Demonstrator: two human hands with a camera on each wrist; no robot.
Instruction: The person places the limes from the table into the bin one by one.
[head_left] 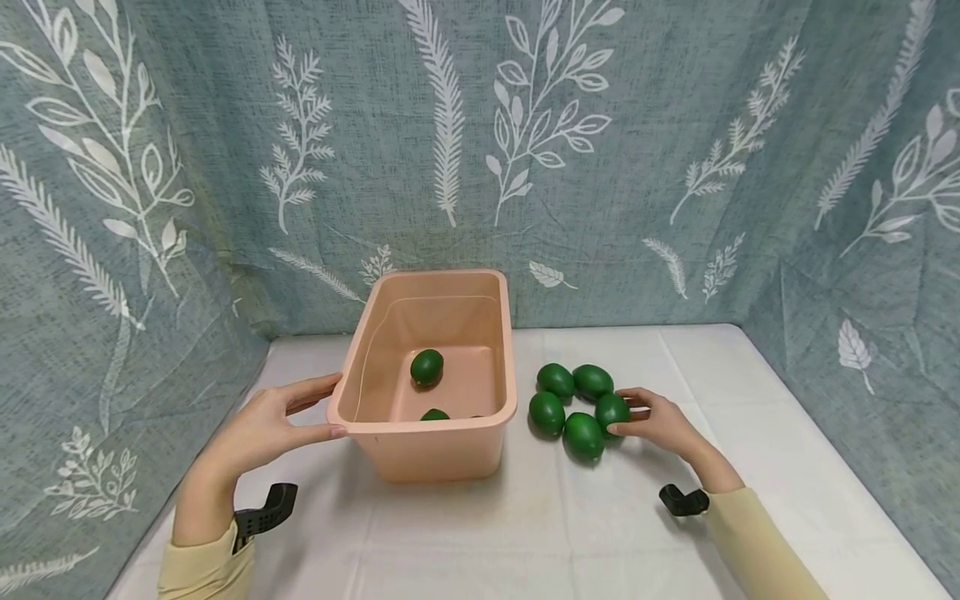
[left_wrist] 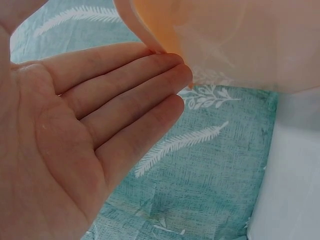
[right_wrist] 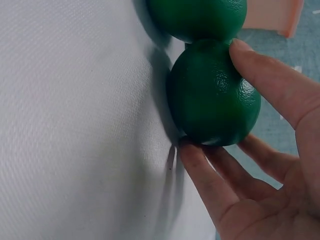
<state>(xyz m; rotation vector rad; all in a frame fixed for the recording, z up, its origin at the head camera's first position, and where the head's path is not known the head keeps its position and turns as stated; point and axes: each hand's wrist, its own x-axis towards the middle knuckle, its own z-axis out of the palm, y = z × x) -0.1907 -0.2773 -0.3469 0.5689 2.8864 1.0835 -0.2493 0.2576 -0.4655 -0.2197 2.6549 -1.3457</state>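
Observation:
A pink plastic bin [head_left: 442, 450] stands on the table with green limes inside: one whole lime [head_left: 427, 367] and another [head_left: 435, 414] partly hidden by the front rim. My left hand [head_left: 262, 425] is at the bin's left side, its straight fingertips touching the wall by the rim and the thumb at the front left corner. To the right of the bin, several limes lie in a loose ring. My right hand [head_left: 660, 425] holds the rightmost lime [right_wrist: 215, 95] between thumb and fingers. That lime touches a neighbouring lime [right_wrist: 200, 15] in the right wrist view.
Other limes in the ring are a back left one [head_left: 555, 380], a back right one [head_left: 593, 382], a left one [head_left: 547, 413] and a front one [head_left: 583, 437]. A white cloth [head_left: 600, 533] covers the table. Patterned teal curtains [head_left: 637, 150] hang behind and at both sides.

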